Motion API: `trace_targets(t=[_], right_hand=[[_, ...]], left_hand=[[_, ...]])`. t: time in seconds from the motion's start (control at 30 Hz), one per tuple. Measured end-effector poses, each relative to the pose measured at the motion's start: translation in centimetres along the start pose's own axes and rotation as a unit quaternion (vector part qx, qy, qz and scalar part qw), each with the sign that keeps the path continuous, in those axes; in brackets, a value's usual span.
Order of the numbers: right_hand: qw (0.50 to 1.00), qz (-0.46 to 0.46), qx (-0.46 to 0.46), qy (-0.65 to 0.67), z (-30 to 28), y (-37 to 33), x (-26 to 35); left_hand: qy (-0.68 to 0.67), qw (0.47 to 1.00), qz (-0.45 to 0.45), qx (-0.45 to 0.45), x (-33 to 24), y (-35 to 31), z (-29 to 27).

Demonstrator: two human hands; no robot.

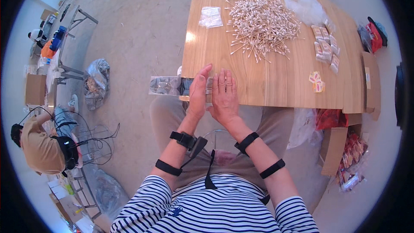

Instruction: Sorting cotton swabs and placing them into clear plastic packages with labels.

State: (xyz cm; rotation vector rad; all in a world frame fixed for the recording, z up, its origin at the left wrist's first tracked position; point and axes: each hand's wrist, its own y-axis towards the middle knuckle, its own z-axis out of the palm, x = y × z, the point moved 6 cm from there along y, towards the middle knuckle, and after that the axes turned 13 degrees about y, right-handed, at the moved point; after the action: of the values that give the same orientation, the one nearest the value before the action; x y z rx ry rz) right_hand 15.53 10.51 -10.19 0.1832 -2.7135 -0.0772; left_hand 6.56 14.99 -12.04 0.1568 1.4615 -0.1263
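My left hand (pixel 198 92) stands on edge near the table's front left corner, its fingers stretched out. Palm down beside it, my right hand (pixel 225 94) lies flat on the wood with straight fingers. A small row of cotton swabs (pixel 209 85) shows in the narrow gap between the two hands; most of it is hidden. Left of my left hand, a clear flat plastic piece with grey round shapes (pixel 164 85) juts past the table edge. Farther back lies a large loose heap of cotton swabs (pixel 262 22).
On the wooden table (pixel 267 86) are clear plastic bags (pixel 211 17), a pile of clear bags (pixel 304 4), several packed swab bundles (pixel 325 45) and small printed cards (pixel 317 82). An open cardboard box (pixel 334 151) stands below right. Another person (pixel 45 144) sits far left.
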Motion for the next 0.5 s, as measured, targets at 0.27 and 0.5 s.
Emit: trace_targets(t=[0.27,0.5], right_hand=[[0.998,-0.015,-0.056,-0.032,1.6,0.0,-0.8],[0.999,-0.020,-0.030,-0.007,0.9,-0.1,-0.4]], left_hand=[[0.042,0.999,-0.005,-0.005,-0.1,-0.3,0.4],[0.007,0.999,-0.019,-0.026,0.4,-0.1,-0.5]])
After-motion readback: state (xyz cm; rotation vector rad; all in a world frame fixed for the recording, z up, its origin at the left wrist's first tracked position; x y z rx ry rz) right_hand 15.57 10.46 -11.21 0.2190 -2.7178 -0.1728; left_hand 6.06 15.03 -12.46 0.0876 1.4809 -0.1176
